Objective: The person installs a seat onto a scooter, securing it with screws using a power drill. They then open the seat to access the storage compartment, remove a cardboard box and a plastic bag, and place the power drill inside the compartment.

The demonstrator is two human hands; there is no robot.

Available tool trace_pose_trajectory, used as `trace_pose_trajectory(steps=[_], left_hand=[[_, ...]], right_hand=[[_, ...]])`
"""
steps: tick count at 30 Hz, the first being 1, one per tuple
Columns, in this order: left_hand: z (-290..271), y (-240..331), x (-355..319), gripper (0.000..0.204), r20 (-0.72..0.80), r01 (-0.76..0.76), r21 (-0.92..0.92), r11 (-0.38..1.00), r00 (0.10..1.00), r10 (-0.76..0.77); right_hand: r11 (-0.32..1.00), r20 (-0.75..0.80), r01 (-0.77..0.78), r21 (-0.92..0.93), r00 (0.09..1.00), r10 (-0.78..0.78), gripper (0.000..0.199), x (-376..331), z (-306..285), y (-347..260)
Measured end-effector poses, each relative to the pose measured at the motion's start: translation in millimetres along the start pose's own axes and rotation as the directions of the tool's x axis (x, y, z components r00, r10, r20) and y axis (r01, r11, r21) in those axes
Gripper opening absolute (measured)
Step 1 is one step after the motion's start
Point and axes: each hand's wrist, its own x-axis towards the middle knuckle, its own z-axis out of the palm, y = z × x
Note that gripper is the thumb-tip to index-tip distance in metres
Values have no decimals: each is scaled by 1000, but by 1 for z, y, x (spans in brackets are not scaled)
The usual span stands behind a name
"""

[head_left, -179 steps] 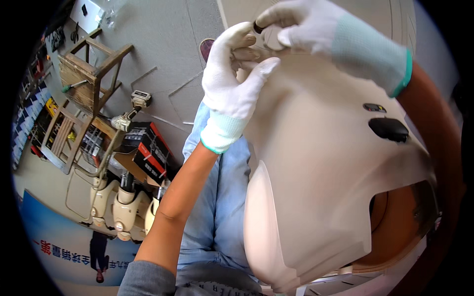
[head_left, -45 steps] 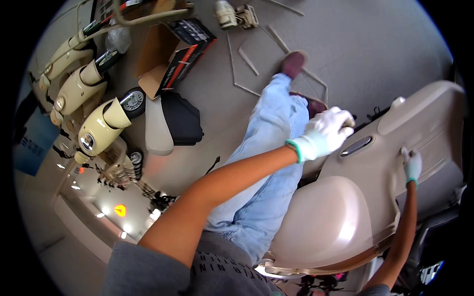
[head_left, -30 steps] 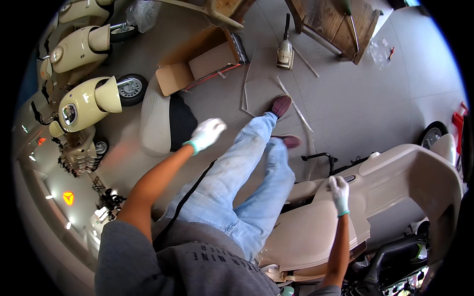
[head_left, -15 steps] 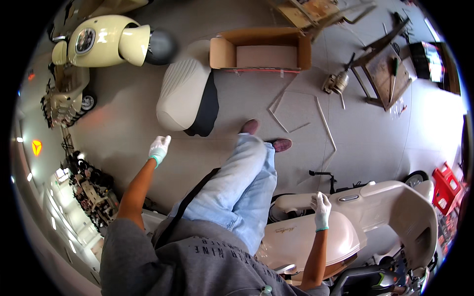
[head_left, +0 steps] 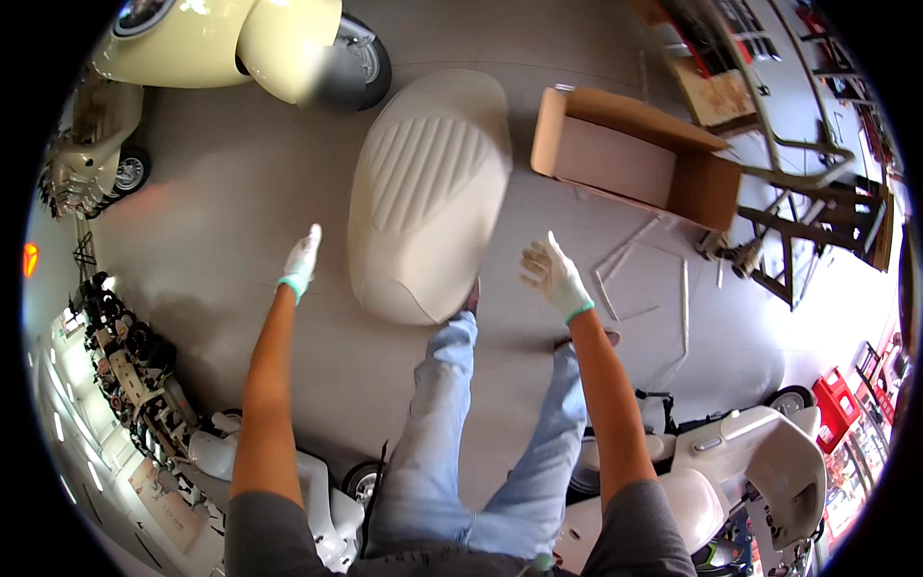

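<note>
A cream scooter seat [head_left: 428,197] with a ribbed panel on top is in front of me, between my two hands. Its near end partly covers one of my shoes, and its underside is hidden. To its left, my left hand [head_left: 301,260] in a white glove has its fingers stretched out, with a gap to the seat. On the other side, my right hand [head_left: 556,274], gloved too, holds its fingers spread and touches nothing. Neither hand grips anything.
An open cardboard box [head_left: 620,159] lies right of the seat, with thin pale strips [head_left: 686,308] on the floor below it. A pale yellow scooter [head_left: 212,43] stands far left, a cream scooter [head_left: 745,447] near right. Metal and wooden frames [head_left: 798,212] crowd the far right.
Both my hands have moved: the right came forward from the near scooter to the seat's right side. I have turned and come closer, so the seat now lies between my hands.
</note>
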Motion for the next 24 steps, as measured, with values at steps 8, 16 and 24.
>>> trace_pose_trajectory(steps=[8, 16, 24], left_hand=[[62, 44, 116, 96, 266, 52, -530, 846, 958, 108], [57, 57, 64, 88, 258, -45, -622, 782, 931, 258], [-97, 38, -190, 78, -28, -266, -527, 807, 955, 296]], right_hand=[[995, -325, 25, -99, 944, -56, 81, 165, 103, -31], [984, -473, 141, -107, 864, -175, 98, 135, 84, -13], [955, -543, 289, -64, 793, -276, 77, -202, 185, 2]])
